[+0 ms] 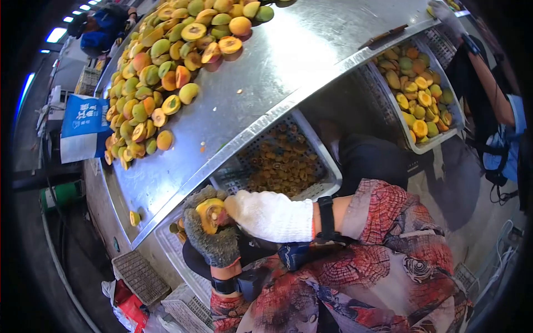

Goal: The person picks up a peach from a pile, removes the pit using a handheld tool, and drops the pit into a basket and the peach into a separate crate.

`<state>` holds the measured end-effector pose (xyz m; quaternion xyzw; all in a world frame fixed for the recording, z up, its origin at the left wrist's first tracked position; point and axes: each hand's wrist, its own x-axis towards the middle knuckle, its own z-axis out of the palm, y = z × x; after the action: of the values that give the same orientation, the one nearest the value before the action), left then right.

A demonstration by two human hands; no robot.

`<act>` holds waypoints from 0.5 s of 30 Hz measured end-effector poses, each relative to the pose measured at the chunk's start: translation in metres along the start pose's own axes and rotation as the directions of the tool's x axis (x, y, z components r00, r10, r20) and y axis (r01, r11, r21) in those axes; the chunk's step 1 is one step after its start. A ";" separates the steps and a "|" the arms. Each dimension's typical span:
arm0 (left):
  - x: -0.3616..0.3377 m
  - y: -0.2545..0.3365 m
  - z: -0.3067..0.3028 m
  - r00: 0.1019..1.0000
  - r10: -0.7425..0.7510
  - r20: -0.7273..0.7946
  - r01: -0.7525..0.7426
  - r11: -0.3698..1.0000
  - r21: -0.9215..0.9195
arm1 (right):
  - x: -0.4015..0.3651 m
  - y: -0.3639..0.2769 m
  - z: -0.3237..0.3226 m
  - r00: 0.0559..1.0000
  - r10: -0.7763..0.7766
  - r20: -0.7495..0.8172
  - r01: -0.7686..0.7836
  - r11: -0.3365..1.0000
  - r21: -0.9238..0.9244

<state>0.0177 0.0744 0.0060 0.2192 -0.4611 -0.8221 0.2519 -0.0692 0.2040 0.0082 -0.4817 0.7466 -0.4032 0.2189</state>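
Note:
My left hand (208,238), in a grey fuzzy glove, is wrapped round a cut yellow fruit half (210,215) whose inside faces up. The white-gloved right hand (269,215) reaches in from the right, its fingertips closed against the fruit's reddish inner side. Whatever else those fingertips hold is hidden. Both hands are just off the edge of the metal table (233,105). Beyond them, under the edge, a crate (332,172) holds many small brown pieces (283,169). A lone fruit piece (134,218) lies near the table's corner.
Whole and halved fruits (139,102) are heaped on the table. A knife-like tool (386,36) lies at its edge. Another crate (425,147) at the right holds fruit halves. A person (505,127) is at the right and another (105,28) at the upper left.

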 end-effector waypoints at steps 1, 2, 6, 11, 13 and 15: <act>-0.003 0.000 0.002 0.999 0.007 -0.047 -0.009 1.000 -0.028 | -0.001 0.003 0.004 0.996 -0.067 -0.057 0.062 0.994 -0.087; -0.006 0.001 0.003 0.995 0.015 -0.096 -0.020 0.998 -0.055 | -0.002 0.005 0.007 0.997 -0.055 -0.058 0.050 0.995 -0.089; -0.002 -0.005 -0.030 0.994 0.024 0.110 -0.023 1.000 -0.006 | -0.002 0.011 0.018 0.948 -0.218 -0.231 0.156 0.953 -0.260; -0.010 0.000 -0.019 0.998 0.027 0.065 -0.028 0.999 0.024 | -0.004 0.012 0.016 0.919 -0.304 -0.249 0.205 0.912 -0.356; -0.013 0.001 -0.016 0.999 0.024 -0.038 -0.019 0.993 0.115 | -0.002 0.014 0.018 0.915 -0.316 -0.251 0.217 0.909 -0.355; -0.012 0.000 -0.014 0.998 0.034 -0.046 -0.027 0.991 0.133 | -0.001 0.014 0.018 0.910 -0.328 -0.253 0.229 0.907 -0.354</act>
<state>0.0354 0.0723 0.0007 0.2483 -0.5118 -0.7801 0.2604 -0.0639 0.2007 -0.0138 -0.5446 0.7488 -0.3756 -0.0403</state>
